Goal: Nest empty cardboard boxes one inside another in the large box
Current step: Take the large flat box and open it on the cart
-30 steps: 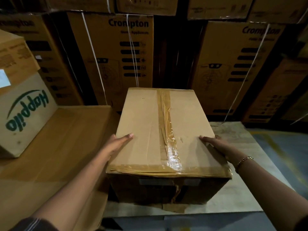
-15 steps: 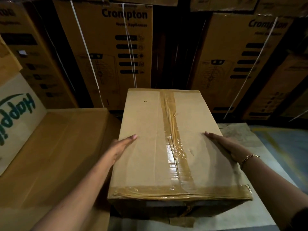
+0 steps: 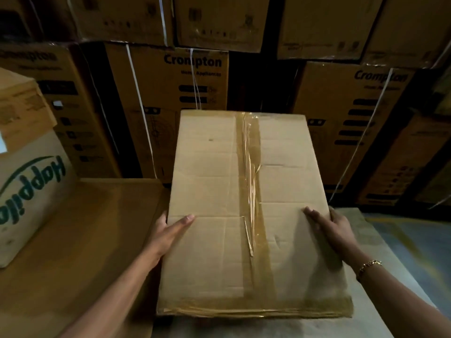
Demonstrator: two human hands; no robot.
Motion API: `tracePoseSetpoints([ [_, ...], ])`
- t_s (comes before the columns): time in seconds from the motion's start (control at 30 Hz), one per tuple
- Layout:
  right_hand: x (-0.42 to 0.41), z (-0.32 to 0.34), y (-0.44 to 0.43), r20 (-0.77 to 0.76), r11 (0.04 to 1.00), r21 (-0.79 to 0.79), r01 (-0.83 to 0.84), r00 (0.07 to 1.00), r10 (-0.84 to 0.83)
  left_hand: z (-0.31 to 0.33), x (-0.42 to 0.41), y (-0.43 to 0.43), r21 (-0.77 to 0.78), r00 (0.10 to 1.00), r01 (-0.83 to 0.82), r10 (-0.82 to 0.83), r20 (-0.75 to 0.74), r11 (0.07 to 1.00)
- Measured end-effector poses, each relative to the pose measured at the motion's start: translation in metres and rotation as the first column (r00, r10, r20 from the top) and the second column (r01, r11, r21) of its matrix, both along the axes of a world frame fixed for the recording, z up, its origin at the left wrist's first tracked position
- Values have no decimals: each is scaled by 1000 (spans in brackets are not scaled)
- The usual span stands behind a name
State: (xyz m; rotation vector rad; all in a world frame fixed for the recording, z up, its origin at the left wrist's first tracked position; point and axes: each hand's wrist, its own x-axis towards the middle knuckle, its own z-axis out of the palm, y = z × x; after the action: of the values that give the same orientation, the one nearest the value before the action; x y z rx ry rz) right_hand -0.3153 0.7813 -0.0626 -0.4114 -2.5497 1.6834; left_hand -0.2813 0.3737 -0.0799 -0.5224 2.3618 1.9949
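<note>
a plain brown cardboard box sealed with shiny brown packing tape sits in the middle of the view, its long taped seam running away from the person. both bare hands grip it by its sides. the left hand clasps the left edge, thumb lying flat on the top face and the fingers wrapped down the side out of sight. the right hand clasps the right edge, several fingers spread flat on the top and the rest curled over the edge. a thin gold chain bracelet circles the right wrist.

whether the box rests on something or is lifted clear, i cannot tell; its near end hangs over a pale, dusty flat surface that stretches out to the right.

just to the left of the box lies a broad flat sheet of brown cardboard, touching or nearly touching the left forearm. at the far left on that sheet stands a white and brown carton with green "happilo" lettering printed upside down.

behind everything rises a wall of stacked brown cartons printed "crompton" and bound with white straps, dim and reaching past the top of the view. to the far right a patch of grey floor with a worn yellow line shows.
</note>
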Motion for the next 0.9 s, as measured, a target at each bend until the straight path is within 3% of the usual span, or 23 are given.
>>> tracePoseSetpoints([
  [0.1, 17, -8, 11, -96, 998, -65, -16, 995, 10, -4, 15, 0, 19, 999, 23, -22, -46, 1000],
  [0.23, 49, -35, 33, -13, 994, -84, -75, 997, 74, -15, 43, 12, -38, 998, 53, -55, -41, 998],
  [0.6, 96, -35, 44, -81, 983, 109, -147, 984, 156, -32, 85, 18, -221, 997, 33, -48, -62, 975],
  [0.77, 134, -56, 48, -74, 984, 77, -163, 983, 169, -50, 122, 21, -311, 998, 45, -55, -24, 949],
  [0.9, 120, -53, 53, -62, 971, 177, -159, 983, 172, -48, 116, 25, -410, 998, 30, -47, -32, 912],
])
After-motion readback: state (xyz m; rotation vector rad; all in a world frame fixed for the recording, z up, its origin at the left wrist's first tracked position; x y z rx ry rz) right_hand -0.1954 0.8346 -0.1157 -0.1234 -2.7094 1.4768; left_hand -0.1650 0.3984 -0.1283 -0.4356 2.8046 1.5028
